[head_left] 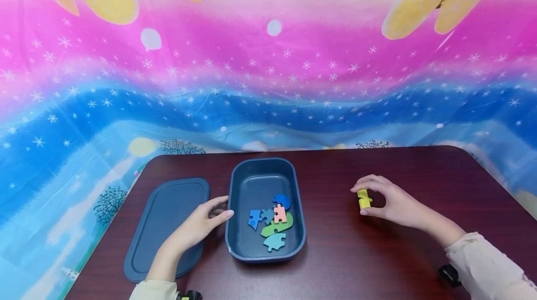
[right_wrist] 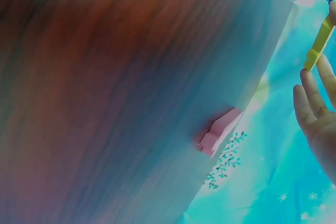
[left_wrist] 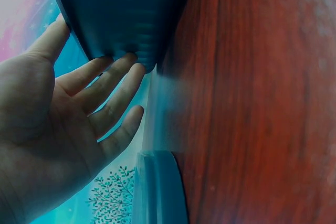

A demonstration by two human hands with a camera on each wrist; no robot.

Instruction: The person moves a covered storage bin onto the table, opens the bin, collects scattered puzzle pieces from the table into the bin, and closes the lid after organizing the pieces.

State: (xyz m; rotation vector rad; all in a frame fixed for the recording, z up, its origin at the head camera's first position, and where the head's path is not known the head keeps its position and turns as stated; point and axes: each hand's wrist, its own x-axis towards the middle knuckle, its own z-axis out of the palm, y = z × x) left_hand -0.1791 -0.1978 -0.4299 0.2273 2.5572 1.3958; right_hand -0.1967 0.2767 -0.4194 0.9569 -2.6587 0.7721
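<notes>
My right hand [head_left: 388,200] pinches a yellow puzzle piece [head_left: 364,199] on edge between thumb and fingers, above the right half of the table. The right wrist view shows the same yellow piece [right_wrist: 320,43] at the fingertips. At the dark blue-grey box [head_left: 266,259], my left hand [head_left: 197,225] holds the left wall, thumb over the rim and fingers against the outside. In the left wrist view those fingers [left_wrist: 118,85] lie along the wall. Inside the box are a green piece [head_left: 270,230], a salmon piece [head_left: 279,214], a light teal piece [head_left: 275,242] and several others.
The box's flat lid [head_left: 161,225] lies on the table left of the box, partly under the left forearm in the head view. A pink piece [right_wrist: 220,132] sits on the table in the right wrist view. A printed cloth [head_left: 251,81] hangs behind the dark wooden table [head_left: 335,262].
</notes>
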